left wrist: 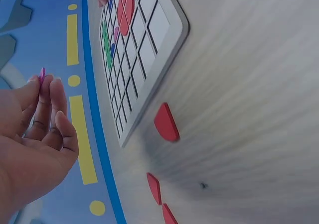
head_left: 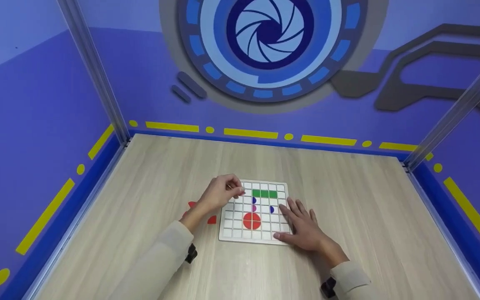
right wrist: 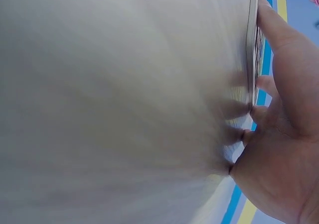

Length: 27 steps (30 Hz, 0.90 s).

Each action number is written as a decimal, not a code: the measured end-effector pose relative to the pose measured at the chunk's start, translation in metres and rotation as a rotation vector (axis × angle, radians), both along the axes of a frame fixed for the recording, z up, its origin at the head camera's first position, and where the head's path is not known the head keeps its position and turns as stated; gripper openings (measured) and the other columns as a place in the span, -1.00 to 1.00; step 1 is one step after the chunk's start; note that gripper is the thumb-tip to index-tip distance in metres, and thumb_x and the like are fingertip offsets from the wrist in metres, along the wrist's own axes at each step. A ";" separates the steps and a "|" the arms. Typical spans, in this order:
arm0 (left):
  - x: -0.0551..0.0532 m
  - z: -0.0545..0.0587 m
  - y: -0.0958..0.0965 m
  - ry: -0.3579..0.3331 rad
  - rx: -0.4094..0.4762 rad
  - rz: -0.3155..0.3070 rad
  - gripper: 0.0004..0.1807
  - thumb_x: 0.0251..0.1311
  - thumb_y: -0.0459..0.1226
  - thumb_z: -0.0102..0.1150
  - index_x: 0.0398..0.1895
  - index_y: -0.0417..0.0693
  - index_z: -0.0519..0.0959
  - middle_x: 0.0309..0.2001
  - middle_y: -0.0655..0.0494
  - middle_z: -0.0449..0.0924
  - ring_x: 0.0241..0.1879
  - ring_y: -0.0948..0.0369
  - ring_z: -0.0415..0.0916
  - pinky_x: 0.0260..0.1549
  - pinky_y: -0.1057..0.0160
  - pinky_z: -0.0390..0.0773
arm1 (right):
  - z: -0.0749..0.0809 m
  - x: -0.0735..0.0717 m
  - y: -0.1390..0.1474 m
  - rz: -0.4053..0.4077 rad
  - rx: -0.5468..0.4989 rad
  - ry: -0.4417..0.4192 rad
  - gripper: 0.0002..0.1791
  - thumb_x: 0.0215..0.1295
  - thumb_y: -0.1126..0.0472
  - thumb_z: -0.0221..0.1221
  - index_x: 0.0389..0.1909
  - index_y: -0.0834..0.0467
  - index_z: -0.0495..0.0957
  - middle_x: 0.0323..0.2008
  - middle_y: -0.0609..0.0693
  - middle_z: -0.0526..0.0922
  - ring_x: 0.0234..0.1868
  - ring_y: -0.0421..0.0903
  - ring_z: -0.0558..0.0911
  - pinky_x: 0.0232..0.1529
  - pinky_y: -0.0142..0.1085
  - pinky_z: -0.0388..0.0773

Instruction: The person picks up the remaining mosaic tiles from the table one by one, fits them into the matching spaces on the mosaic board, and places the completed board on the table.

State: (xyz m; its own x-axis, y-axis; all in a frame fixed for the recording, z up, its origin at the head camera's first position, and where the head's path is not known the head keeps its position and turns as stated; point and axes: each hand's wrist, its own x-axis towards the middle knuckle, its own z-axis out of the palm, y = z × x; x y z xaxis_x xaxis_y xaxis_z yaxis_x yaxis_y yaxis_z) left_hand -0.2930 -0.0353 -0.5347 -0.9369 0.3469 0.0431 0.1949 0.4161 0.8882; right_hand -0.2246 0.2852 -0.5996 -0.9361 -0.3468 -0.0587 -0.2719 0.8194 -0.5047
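My left hand (head_left: 218, 194) pinches a small thin pink piece (left wrist: 42, 75) between thumb and fingertips, above the upper left corner of a white gridded board (head_left: 244, 240). The piece is edge-on in the left wrist view, so its full shape is hidden. My right hand (head_left: 308, 229) rests with spread fingers on the board's right edge, the thumb near the lower corner. On the grid sit a red circle (head_left: 251, 221) of quarter pieces, a green strip (head_left: 264, 193), a pink half-disc (head_left: 254, 208) and two blue half-discs (head_left: 254, 201).
Several loose red quarter pieces (head_left: 212, 219) lie on the wooden table (head_left: 161, 179) left of the board, partly behind the left forearm. Blue panel walls (head_left: 140, 83) with metal posts (head_left: 94, 62) enclose the table at the back and sides.
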 end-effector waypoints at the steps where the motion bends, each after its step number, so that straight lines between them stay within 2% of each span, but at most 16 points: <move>1: 0.000 0.000 0.002 -0.004 0.003 -0.004 -0.94 0.52 -0.17 0.26 -0.09 0.10 0.61 -0.19 0.19 0.64 -0.18 0.18 0.61 -0.14 0.26 0.63 | 0.000 0.000 0.000 -0.001 0.002 -0.004 0.10 0.30 -0.45 0.28 0.68 0.03 0.15 0.71 0.16 -0.10 0.69 0.27 -0.22 0.51 0.41 -0.35; 4: 0.001 -0.001 0.009 -0.015 -0.004 -0.016 -0.93 0.54 -0.14 0.24 -0.11 0.11 0.60 -0.20 0.17 0.62 -0.17 0.11 0.62 -0.21 0.27 0.60 | 0.000 0.001 0.000 -0.004 0.010 -0.013 0.10 0.29 -0.45 0.28 0.68 0.02 0.15 0.71 0.15 -0.10 0.69 0.28 -0.22 0.51 0.41 -0.35; 8: -0.001 -0.003 0.014 0.012 -0.014 -0.045 -0.93 0.55 -0.17 0.22 -0.11 0.08 0.59 -0.24 0.17 0.65 -0.19 0.07 0.67 -0.26 0.27 0.60 | 0.001 0.001 0.000 -0.011 0.025 -0.020 0.10 0.30 -0.46 0.27 0.69 0.00 0.12 0.71 0.13 -0.12 0.70 0.26 -0.22 0.52 0.39 -0.35; 12: -0.002 -0.003 0.020 0.033 -0.019 -0.047 -0.95 0.52 -0.19 0.25 -0.10 0.07 0.62 -0.22 0.22 0.69 -0.18 0.17 0.68 -0.19 0.27 0.64 | 0.002 0.000 -0.001 -0.011 0.032 -0.021 0.10 0.30 -0.47 0.26 0.70 -0.02 0.11 0.71 0.12 -0.14 0.70 0.25 -0.23 0.52 0.39 -0.36; 16: -0.003 -0.003 0.027 0.023 0.000 -0.031 -0.94 0.49 -0.24 0.28 -0.07 0.05 0.63 -0.19 0.21 0.67 -0.19 0.25 0.62 -0.15 0.28 0.62 | 0.004 0.000 -0.001 -0.005 0.020 -0.008 0.09 0.32 -0.43 0.28 0.69 0.04 0.13 0.71 0.16 -0.11 0.69 0.29 -0.21 0.50 0.42 -0.34; 20: -0.007 -0.004 0.038 0.032 0.018 -0.031 -0.94 0.48 -0.30 0.28 -0.07 -0.02 0.64 -0.19 0.17 0.65 -0.18 0.25 0.62 -0.14 0.26 0.62 | 0.004 0.000 -0.001 0.000 0.020 0.003 0.07 0.33 -0.39 0.29 0.68 0.07 0.15 0.70 0.20 -0.08 0.68 0.31 -0.18 0.49 0.44 -0.32; 24: -0.012 -0.007 0.052 0.072 -0.003 -0.036 -0.95 0.47 -0.30 0.29 -0.10 -0.05 0.69 -0.19 0.18 0.68 -0.15 0.24 0.61 -0.10 0.23 0.62 | 0.003 -0.001 -0.001 -0.002 0.018 0.003 0.08 0.33 -0.40 0.29 0.68 0.06 0.15 0.70 0.20 -0.08 0.68 0.31 -0.19 0.49 0.44 -0.33; 27: -0.015 -0.012 0.064 0.077 -0.021 -0.028 -0.94 0.47 -0.32 0.28 -0.11 -0.04 0.71 -0.19 0.19 0.69 -0.14 0.25 0.60 -0.08 0.24 0.61 | 0.001 -0.001 -0.001 -0.001 0.016 -0.002 0.08 0.33 -0.42 0.27 0.68 0.05 0.14 0.70 0.18 -0.09 0.69 0.29 -0.20 0.49 0.44 -0.34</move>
State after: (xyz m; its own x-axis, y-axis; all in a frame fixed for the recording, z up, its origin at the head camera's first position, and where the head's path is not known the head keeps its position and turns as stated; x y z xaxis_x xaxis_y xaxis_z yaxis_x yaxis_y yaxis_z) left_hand -0.3080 0.0282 -0.5466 -0.9210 0.3746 0.1069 0.2740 0.4278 0.8614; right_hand -0.2254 0.2841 -0.5983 -0.9365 -0.3445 -0.0660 -0.2698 0.8278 -0.4919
